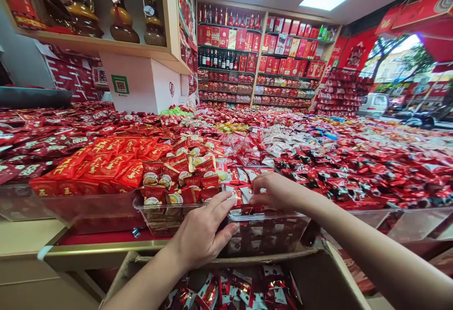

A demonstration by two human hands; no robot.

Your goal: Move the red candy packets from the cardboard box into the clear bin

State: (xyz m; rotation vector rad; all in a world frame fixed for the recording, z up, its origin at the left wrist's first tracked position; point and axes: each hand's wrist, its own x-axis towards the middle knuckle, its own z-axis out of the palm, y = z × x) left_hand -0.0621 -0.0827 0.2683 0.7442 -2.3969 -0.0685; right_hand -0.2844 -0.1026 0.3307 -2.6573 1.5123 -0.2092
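My left hand (207, 229) lies over the front rim of a clear plastic bin (267, 230), its fingers stretched out and its thumb apart. Its fingertips touch red-and-white wrapped candies (245, 194) at the top of that bin. From the right, my right hand (271, 188) reaches into the same candies with fingers curled down around one of the small packets; the fingertips partly hide it. Below my hands, an open cardboard box (314, 277) holds more red-and-white wrapped candies (240, 286).
To the left, a bin holds durian candies (184, 182), beside orange-red packets (116, 163). Dark red packets (347, 178) fill bins on the right. A gold-edged counter (106, 251) runs below the bins. A cabinet (106, 48) overhangs at upper left; shelves (264, 60) line the back.
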